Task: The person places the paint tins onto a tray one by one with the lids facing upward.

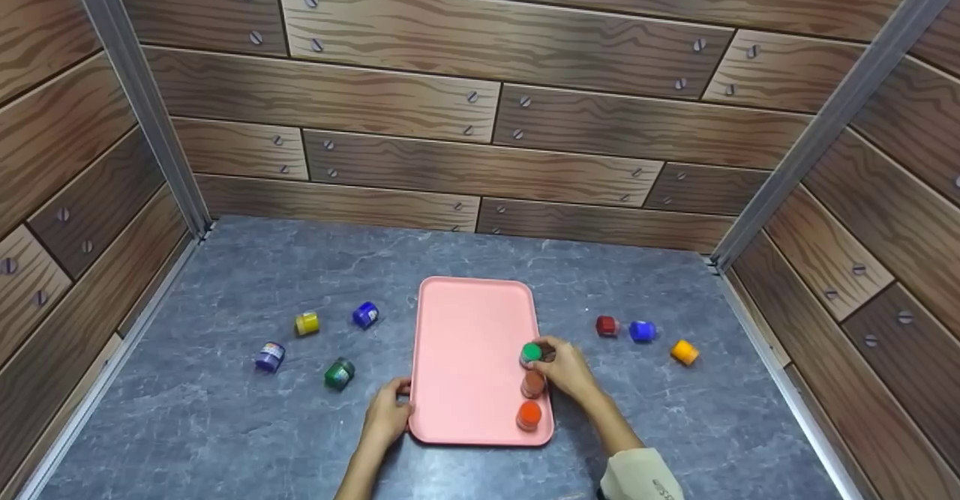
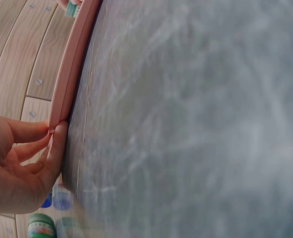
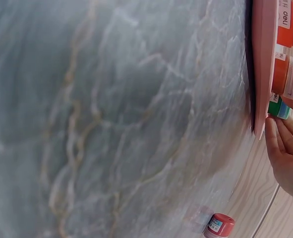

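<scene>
A pink tray (image 1: 469, 357) lies lengthwise on the grey marbled table. Its left rim is pinched by my left hand (image 1: 388, 412) near the front corner, with thumb and fingers on the edge in the left wrist view. My right hand (image 1: 571, 372) holds a small green-lidded paint jar (image 1: 531, 353) between thumb and fingers, at the tray's right side. Just in front of it stands a brown paint jar (image 1: 533, 385) on the tray. An orange-red paint jar (image 1: 529, 415) stands closest to the front right corner, making a row along that rim.
Left of the tray lie a yellow jar (image 1: 307, 324), a blue jar (image 1: 366, 315), a purple-blue jar (image 1: 270, 357) and a dark green jar (image 1: 340, 373). To the right are a red jar (image 1: 607, 326), another blue jar (image 1: 642, 330) and a yellow-orange jar (image 1: 684, 352). Wood-patterned walls (image 1: 480, 110) enclose the table.
</scene>
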`<state>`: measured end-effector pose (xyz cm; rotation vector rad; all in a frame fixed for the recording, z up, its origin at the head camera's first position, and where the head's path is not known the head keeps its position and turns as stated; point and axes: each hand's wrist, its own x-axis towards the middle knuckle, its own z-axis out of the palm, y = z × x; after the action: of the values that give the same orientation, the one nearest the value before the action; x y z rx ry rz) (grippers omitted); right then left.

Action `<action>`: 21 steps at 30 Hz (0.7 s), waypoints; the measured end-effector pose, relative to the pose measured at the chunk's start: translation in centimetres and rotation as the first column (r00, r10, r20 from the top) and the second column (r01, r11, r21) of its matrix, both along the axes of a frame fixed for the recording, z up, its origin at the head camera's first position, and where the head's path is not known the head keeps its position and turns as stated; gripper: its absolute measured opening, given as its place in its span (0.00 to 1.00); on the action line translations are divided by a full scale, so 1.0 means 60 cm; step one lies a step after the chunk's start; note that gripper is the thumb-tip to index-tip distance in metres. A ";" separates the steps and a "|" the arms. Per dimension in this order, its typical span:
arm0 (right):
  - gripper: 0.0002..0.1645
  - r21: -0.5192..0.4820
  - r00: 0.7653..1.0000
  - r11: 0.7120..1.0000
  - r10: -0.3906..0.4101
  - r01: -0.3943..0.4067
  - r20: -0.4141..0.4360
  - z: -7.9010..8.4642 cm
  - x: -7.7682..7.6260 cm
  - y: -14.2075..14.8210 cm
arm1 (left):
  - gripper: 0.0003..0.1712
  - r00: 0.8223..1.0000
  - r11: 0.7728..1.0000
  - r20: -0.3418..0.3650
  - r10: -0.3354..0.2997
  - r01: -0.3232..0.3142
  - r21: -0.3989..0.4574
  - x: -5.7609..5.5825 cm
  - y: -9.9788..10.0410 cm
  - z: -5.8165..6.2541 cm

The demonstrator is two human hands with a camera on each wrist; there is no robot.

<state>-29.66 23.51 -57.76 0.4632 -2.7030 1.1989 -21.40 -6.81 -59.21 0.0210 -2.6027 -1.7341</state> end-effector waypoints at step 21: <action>0.14 -0.009 0.998 0.998 0.059 -0.059 0.022 0.048 -0.004 0.052 | 0.22 1.000 0.999 -0.013 0.014 -0.014 -0.047 0.002 0.001 0.000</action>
<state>-29.91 26.62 -54.91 0.5355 -2.7199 1.2368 -21.29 -6.74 -59.19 0.0278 -2.6270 -1.6621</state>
